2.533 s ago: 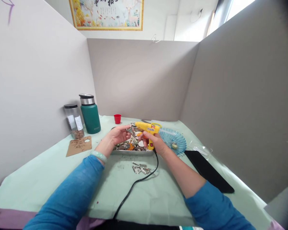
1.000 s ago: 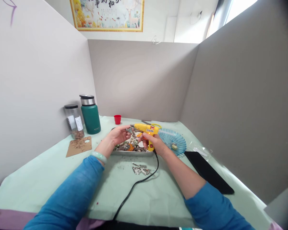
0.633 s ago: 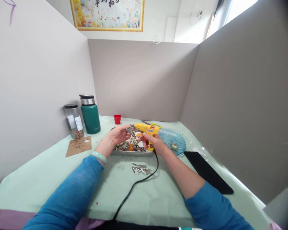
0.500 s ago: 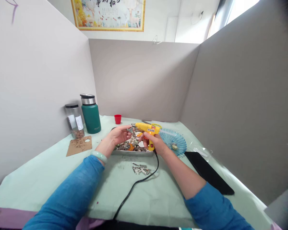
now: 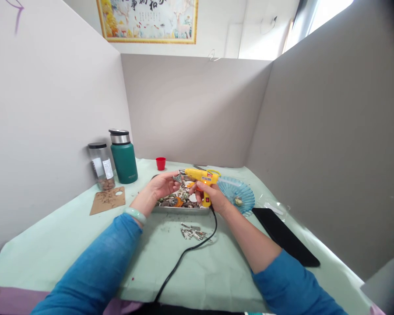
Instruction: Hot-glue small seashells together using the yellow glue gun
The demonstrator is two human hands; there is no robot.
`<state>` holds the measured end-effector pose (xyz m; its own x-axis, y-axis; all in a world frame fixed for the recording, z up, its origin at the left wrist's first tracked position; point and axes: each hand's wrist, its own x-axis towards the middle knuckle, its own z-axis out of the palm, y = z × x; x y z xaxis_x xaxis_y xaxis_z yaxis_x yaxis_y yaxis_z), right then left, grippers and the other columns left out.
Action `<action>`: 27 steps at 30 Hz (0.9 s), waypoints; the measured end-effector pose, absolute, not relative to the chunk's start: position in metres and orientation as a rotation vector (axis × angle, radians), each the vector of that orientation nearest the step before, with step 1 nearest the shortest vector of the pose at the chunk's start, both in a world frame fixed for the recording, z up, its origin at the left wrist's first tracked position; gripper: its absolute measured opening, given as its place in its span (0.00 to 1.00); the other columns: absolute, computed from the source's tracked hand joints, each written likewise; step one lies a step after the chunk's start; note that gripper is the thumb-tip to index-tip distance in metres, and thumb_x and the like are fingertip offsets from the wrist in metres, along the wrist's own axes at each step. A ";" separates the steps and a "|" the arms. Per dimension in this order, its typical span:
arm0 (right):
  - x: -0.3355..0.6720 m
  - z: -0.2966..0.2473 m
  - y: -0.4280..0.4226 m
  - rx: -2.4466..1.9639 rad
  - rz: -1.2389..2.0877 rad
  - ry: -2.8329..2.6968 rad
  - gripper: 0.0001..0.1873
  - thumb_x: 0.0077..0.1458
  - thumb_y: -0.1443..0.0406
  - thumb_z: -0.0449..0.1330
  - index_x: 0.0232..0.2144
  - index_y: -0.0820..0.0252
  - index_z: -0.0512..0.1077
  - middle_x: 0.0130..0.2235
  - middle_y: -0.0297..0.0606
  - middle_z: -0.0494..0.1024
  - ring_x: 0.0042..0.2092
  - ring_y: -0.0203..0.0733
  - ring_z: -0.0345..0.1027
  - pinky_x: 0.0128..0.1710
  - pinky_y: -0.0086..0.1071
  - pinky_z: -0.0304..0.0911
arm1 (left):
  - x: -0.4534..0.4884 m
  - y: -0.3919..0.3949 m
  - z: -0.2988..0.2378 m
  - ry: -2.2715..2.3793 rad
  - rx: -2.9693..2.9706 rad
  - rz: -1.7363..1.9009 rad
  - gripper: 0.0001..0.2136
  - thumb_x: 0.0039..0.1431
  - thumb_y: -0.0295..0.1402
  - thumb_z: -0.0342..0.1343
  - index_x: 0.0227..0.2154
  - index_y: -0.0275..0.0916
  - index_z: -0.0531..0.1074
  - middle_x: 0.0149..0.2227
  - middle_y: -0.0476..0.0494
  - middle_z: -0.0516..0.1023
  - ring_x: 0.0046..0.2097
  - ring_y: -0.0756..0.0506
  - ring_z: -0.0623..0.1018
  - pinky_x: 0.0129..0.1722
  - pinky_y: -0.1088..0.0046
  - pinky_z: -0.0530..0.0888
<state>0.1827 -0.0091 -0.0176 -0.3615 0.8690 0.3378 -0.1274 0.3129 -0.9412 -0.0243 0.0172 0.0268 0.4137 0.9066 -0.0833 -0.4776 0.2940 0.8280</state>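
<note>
Yellow glue gun (image 5: 202, 176) clamped in right hand (image 5: 212, 197), fingers wrapped round the grip, nozzle pointing left. Left hand (image 5: 158, 186) pinches a small metal piece (image 5: 176, 178) at the fingertips, right at the nozzle tip; touching or a hair apart, can't tell. Both are held up over the steel tray (image 5: 180, 209), which is full of mixed shells and beads. Black cord (image 5: 183, 254) runs from the gun's grip back across the bench (image 5: 65, 238) toward the near edge.

Step in hand, as I read it: glue going onto the metal piece, or just about to.

Next move calls for: a steady left pinch, fingertips kept off the hot tip, and a small dab only since the piece is tiny. The gun then has to come away clean with no string of glue, and the cord has to stay clear of the loose metal clips (image 5: 193, 232) lying in front of the tray.

Around: blue glass dish (image 5: 241, 192) just right of the tray, black flat slab (image 5: 284, 236) further right, red cup (image 5: 160, 163) behind, green flask (image 5: 124, 156) and clear jar (image 5: 101, 165) far left, cardboard scrap (image 5: 107, 199) near them
</note>
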 end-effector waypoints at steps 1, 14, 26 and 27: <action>0.183 -0.018 -0.009 -0.694 1.233 -1.573 0.22 0.54 0.48 0.59 0.29 0.61 0.78 0.17 0.33 0.71 0.18 0.32 0.60 0.20 0.26 0.56 | -0.025 0.018 0.027 0.619 0.823 0.998 0.03 0.59 0.22 0.54 0.31 0.30 0.72 0.27 0.40 0.77 0.21 0.53 0.69 0.21 0.77 0.68; 0.184 -0.019 -0.008 -0.657 1.234 -1.569 0.22 0.55 0.49 0.58 0.29 0.62 0.78 0.17 0.33 0.71 0.18 0.32 0.61 0.20 0.26 0.56 | -0.024 0.017 0.027 0.621 0.824 0.990 0.04 0.60 0.22 0.54 0.31 0.30 0.72 0.27 0.40 0.76 0.22 0.52 0.69 0.22 0.77 0.69; 0.184 -0.018 -0.009 -0.667 1.232 -1.575 0.22 0.55 0.49 0.58 0.29 0.62 0.78 0.17 0.33 0.71 0.18 0.32 0.60 0.19 0.26 0.55 | -0.023 0.015 0.029 0.614 0.822 0.968 0.04 0.60 0.23 0.54 0.31 0.30 0.72 0.26 0.42 0.75 0.21 0.53 0.68 0.22 0.78 0.68; 0.184 -0.018 -0.009 -0.671 1.234 -1.577 0.22 0.55 0.49 0.58 0.29 0.62 0.78 0.17 0.33 0.71 0.18 0.32 0.60 0.19 0.26 0.55 | -0.023 0.015 0.029 0.615 0.825 0.968 0.03 0.60 0.23 0.54 0.31 0.30 0.72 0.26 0.42 0.75 0.21 0.53 0.68 0.22 0.77 0.68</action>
